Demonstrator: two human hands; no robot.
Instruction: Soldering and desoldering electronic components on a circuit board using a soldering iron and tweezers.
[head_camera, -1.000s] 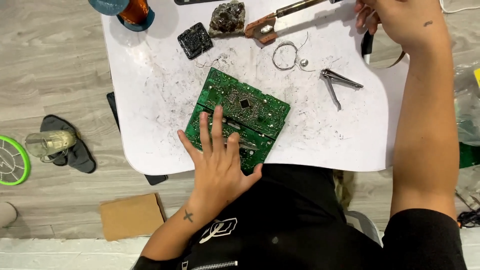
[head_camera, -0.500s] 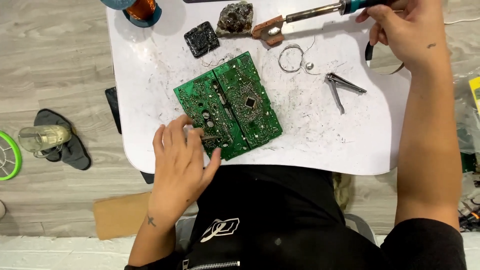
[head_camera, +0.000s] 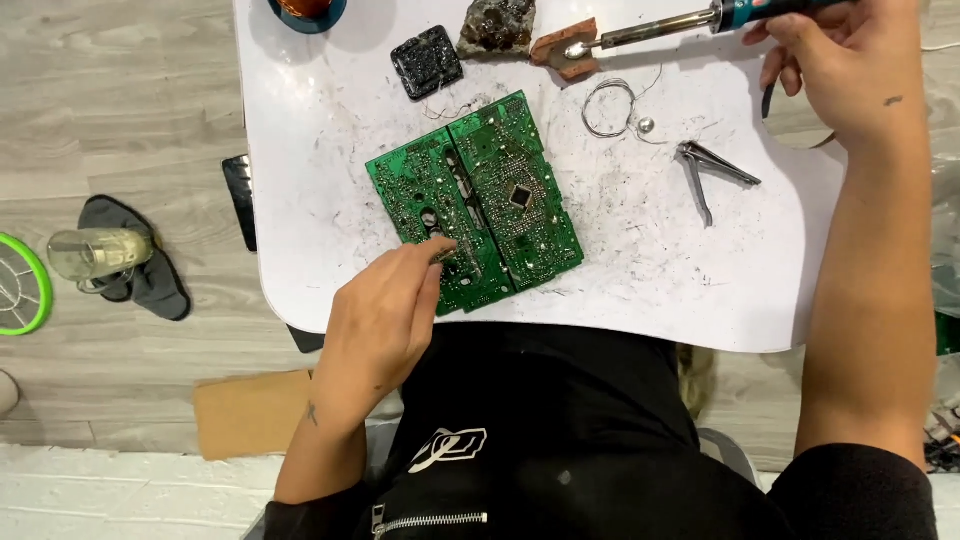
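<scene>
Grey wood-look flooring (head_camera: 120, 110) is showing around a white tabletop (head_camera: 330, 200) that is lying scuffed and dusted with dark flecks. Nearest, at the left, a piece of brown cardboard (head_camera: 250, 412) is lying on the floor. The left hand (head_camera: 385, 320) is reaching over the near edge of the table, its fingertips drawn together and touching the near left corner of the green circuit board (head_camera: 475, 200); whether they are pinching a small part there I cannot tell. That board is lying flat and tilted near the table's middle, made of two green panels side by side. Left of the table, a clear glass (head_camera: 98, 252) is lying on a dark sandal (head_camera: 140, 270), beside a green round racket (head_camera: 22, 285). Right of the board, metal nail clippers (head_camera: 715, 172) are resting, with a loop of solder wire (head_camera: 608, 108) just beyond. Farther off, the right hand (head_camera: 845, 65) is curling closed around the teal handle of a soldering iron (head_camera: 680, 25), whose tip is lying on a reddish block (head_camera: 565, 48). A black square chip (head_camera: 427, 60) and a dark lump (head_camera: 497, 25) are sitting at the far edge.
</scene>
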